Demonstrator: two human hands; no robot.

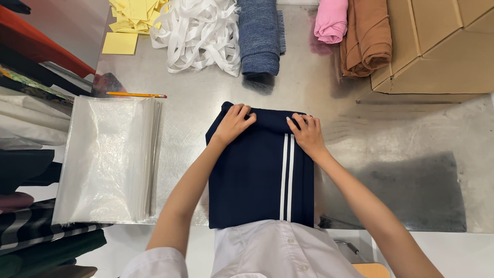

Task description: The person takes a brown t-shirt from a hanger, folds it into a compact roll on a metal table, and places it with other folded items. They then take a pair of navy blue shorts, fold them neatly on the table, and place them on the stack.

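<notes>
Navy cloth, a folded garment [260, 170] with two white stripes running down its right half, lies flat on the steel table [391, 139] directly in front of the person, its near edge reaching the table's front. Both arms stretch forward from white sleeves, elbows out, wrists bent down onto the garment's far end. The left hand [232, 123] curls its fingers over the rolled far fold and pinches it at the left corner; the right hand [307, 134] does the same near the stripes, fingers bunched together on the fold (thumbs are tucked under, so how deep the grip goes cannot be told). Just left of the garment sits one stack of clear plastic bags [105, 159], and beyond it one yellow pencil [136, 94]. Along the far edge lie a heap of yellow paper slips [131, 15], a tangle of white tape [198, 33], one blue-grey fabric roll [259, 36], one pink roll [331, 20] and one brown roll [366, 36], with a cardboard box [442, 46] at the right corner.
</notes>
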